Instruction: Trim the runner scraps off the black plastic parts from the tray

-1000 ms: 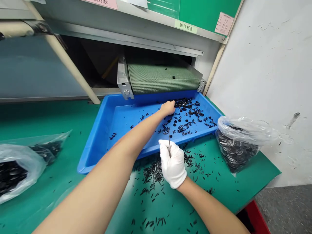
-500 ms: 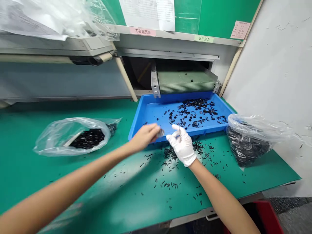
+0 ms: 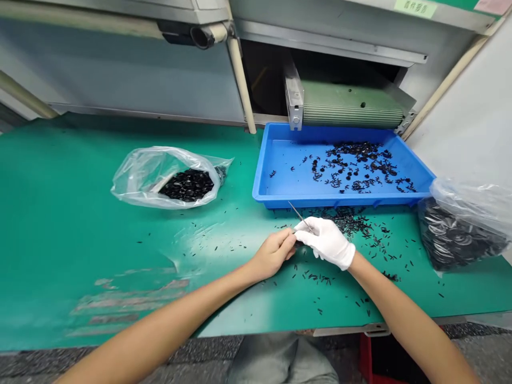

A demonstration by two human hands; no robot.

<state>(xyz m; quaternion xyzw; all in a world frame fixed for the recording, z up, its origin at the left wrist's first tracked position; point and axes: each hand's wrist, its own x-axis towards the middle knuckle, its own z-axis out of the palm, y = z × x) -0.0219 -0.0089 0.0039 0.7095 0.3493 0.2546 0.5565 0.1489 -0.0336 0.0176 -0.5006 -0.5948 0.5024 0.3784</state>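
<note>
My bare left hand [image 3: 276, 253] is closed, its thumb and fingertips pinched together over the green table; what it holds is too small to make out. Touching those fingertips is my white-gloved right hand [image 3: 326, 241], wrapped round a thin metal tool [image 3: 299, 214] whose tip points up and left toward the tray. Behind both hands stands a blue tray [image 3: 298, 199] with small black parts scattered in it. Many tiny black pieces [image 3: 348, 223] lie between the tray and my right hand.
An open clear bag [image 3: 187, 184] of black parts lies at the left, with a light strip inside. Another clear bag [image 3: 456, 232] of black parts stands at the right. A green conveyor [image 3: 348, 109] ends above the tray. A red bin [image 3: 366, 357] is below the table edge.
The view has tilted down and left. My hands have come together in front of the tray, nearer to me, and the thin tool now shows clearly in my right hand.
</note>
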